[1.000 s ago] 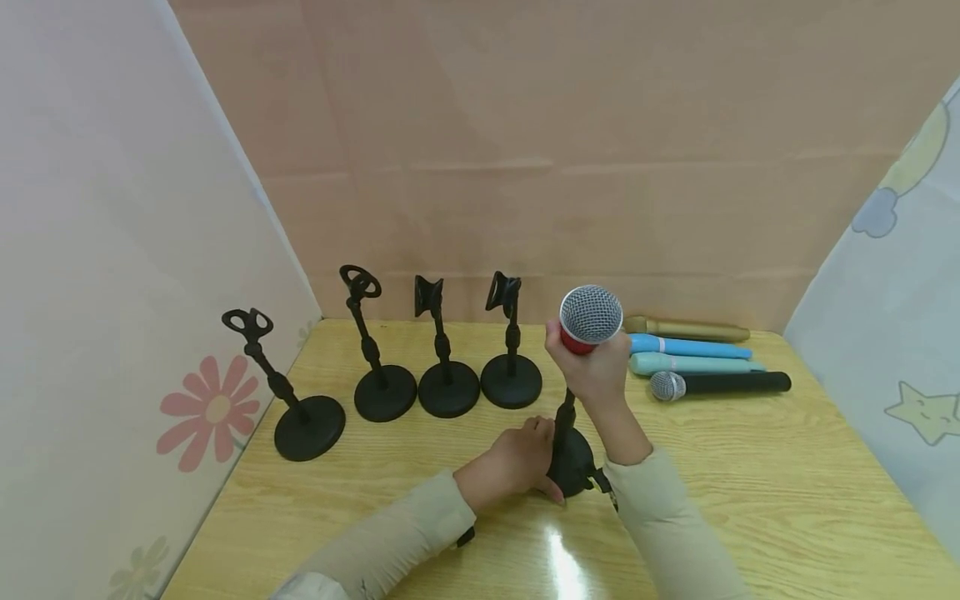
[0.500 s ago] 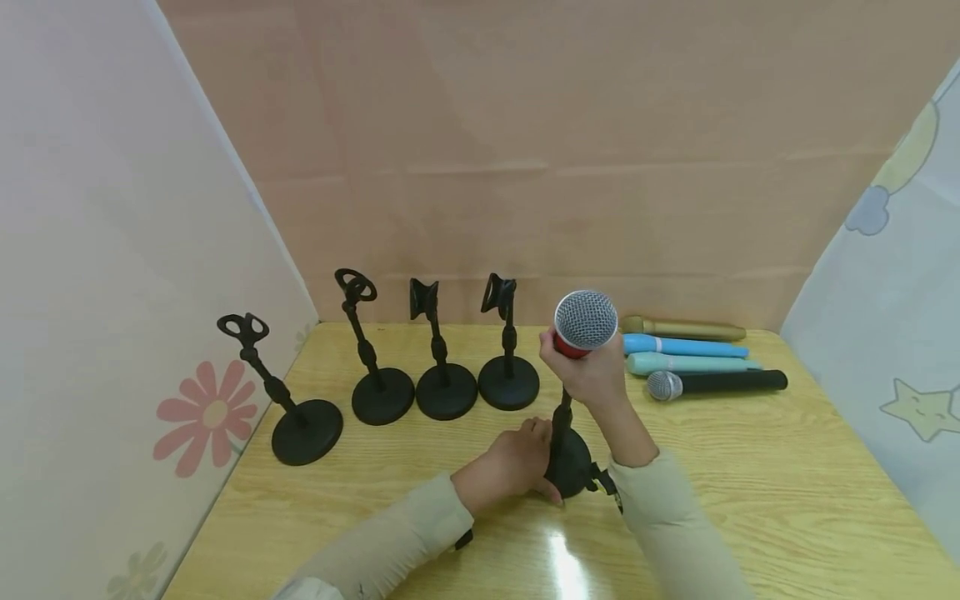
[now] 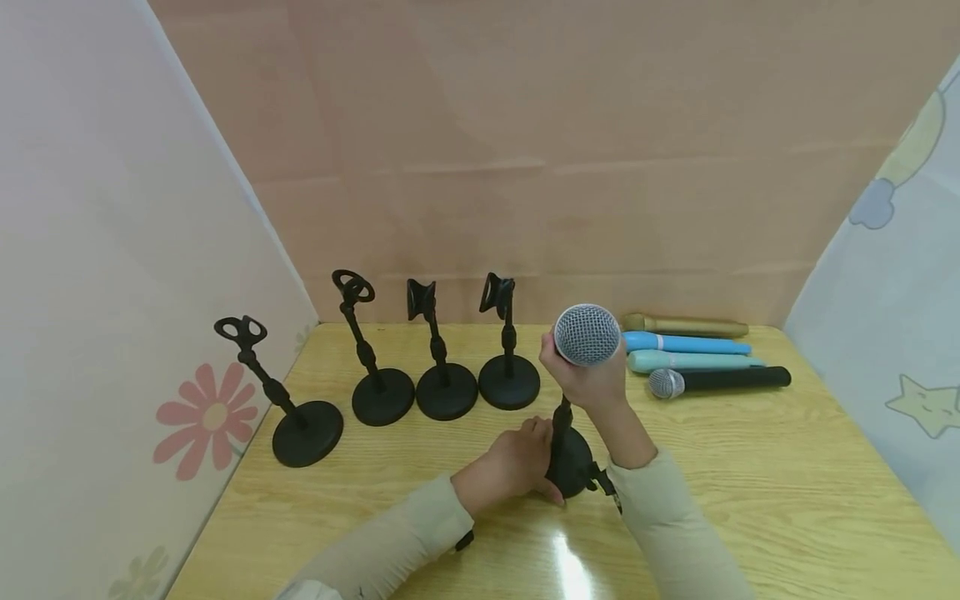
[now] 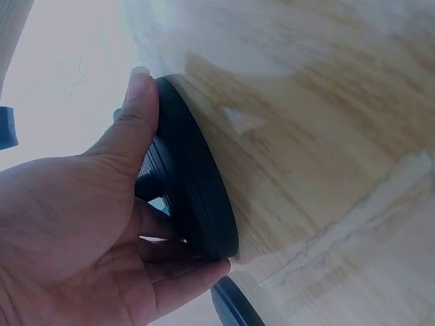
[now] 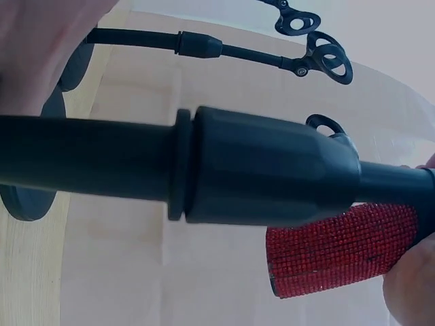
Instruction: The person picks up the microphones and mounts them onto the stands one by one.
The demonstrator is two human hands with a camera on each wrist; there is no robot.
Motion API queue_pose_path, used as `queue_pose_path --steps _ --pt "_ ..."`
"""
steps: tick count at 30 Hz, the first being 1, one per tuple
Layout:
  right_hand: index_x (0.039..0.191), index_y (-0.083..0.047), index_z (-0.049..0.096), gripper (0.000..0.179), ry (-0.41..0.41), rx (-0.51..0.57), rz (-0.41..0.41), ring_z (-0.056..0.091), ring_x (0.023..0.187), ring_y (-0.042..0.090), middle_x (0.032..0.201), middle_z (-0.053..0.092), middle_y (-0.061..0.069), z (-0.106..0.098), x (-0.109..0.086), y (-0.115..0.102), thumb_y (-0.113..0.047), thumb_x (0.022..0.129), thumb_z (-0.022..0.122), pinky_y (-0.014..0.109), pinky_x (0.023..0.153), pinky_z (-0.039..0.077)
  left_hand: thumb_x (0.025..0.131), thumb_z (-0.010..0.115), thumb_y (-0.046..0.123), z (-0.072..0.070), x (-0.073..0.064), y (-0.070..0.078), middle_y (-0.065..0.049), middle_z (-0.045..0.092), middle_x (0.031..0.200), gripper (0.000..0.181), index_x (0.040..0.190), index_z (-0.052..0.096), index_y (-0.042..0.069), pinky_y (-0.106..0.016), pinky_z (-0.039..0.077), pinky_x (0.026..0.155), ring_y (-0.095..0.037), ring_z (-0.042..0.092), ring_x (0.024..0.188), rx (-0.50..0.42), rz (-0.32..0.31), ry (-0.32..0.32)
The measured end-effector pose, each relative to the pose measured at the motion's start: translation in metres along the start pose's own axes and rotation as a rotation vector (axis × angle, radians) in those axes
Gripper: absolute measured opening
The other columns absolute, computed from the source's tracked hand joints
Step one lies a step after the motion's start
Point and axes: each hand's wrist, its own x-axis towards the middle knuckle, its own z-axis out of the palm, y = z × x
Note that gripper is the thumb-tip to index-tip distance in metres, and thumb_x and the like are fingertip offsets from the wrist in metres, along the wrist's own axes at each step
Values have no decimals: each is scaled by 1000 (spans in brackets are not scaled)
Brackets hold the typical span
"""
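Observation:
My right hand (image 3: 603, 385) grips a microphone with a silver mesh head (image 3: 587, 335) at the top of a black desktop microphone stand (image 3: 572, 467). In the right wrist view its red, studded handle (image 5: 340, 251) slants beside the stand's pole (image 5: 272, 166), its tail end free. Fingertips at the right edge hold it near the stand's top; the clip itself is mostly hidden. My left hand (image 3: 517, 460) holds the round base on the table. Seen from the left wrist, the thumb and fingers (image 4: 187, 285) span the rim of the base (image 4: 197, 183).
Several other black microphone stands (image 3: 446, 392) stand in a row to the left, their clips bare. At the right lie a gold microphone (image 3: 690, 327), a blue one (image 3: 690, 344), a mint-green one (image 3: 693, 362) and a black one (image 3: 727, 380). A pinkish-tan backdrop rises behind the table.
The microphone's mesh head has dropped slightly and tipped toward the head camera, so the red below it no longer shows there. The left hand stays on the base.

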Motion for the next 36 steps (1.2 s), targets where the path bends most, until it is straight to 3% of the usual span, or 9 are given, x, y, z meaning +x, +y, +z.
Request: queue_pose_path --steps 3,9,19,25,32,36 --pt "78 -3 62 17 -41 -96 -2 50 62 5 65 59 3 -1 0 -1 -19 75 71 24 57 49 74 42 94 -1 -2 -1 -1 48 150 115 157 39 15 -15 53 59 -8 50 129 31 7 13" --pt "80 -5 62 18 -136 -310 -222 56 58 18 71 62 5 -3 4 -1 -23 83 65 42 54 58 74 43 93 1 1 -1 -2 47 152 115 157 38 14 -16 55 60 -10 50 131 2 10 1" --pt "74 -5 67 17 -107 -102 -74 53 59 7 62 61 2 -3 3 0 -21 79 70 30 54 50 73 41 95 -1 -5 -1 0 54 144 114 154 44 15 -15 52 56 -7 55 120 45 0 80" --pt "76 -8 68 12 -129 -32 53 51 65 -1 65 60 -5 -5 1 2 -17 78 74 23 59 49 74 41 94 1 -3 -2 -2 51 147 115 156 40 13 -15 53 61 -9 53 126 -15 5 46" --pt "84 -10 74 7 -266 82 57 60 77 0 79 70 1 -12 6 3 -4 83 77 17 75 49 73 49 91 5 -1 -3 -5 53 145 115 153 41 9 -16 56 69 -12 54 126 -114 13 57" --pt "85 -10 74 8 -284 99 41 60 79 -1 80 71 3 -14 8 3 -3 82 78 17 77 50 74 54 88 3 -1 -3 -7 52 144 114 152 41 7 -18 57 73 -13 54 126 -166 2 50"
